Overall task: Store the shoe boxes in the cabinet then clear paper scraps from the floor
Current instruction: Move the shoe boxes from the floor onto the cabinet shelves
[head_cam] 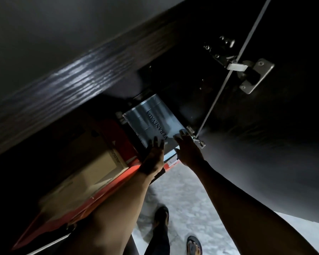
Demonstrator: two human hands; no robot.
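storing step: silver shoe box [151, 122] halfway into cabinet [173, 74], beside orange boxes [118, 142]. left hand [153, 155] and right hand [187, 150] flat, fingers spread on its near end, pushing not gripping. next: shove it fully in.

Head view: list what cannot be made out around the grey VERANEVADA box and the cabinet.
1. Far end of the grey VERANEVADA box: lost in the dark cabinet interior.
2. Box's near edge: covered by the left hand and right hand.
3. Tan box and orange box: motion-blurred, markings unreadable.
4. Paper scraps: none discernible on the mottled floor.
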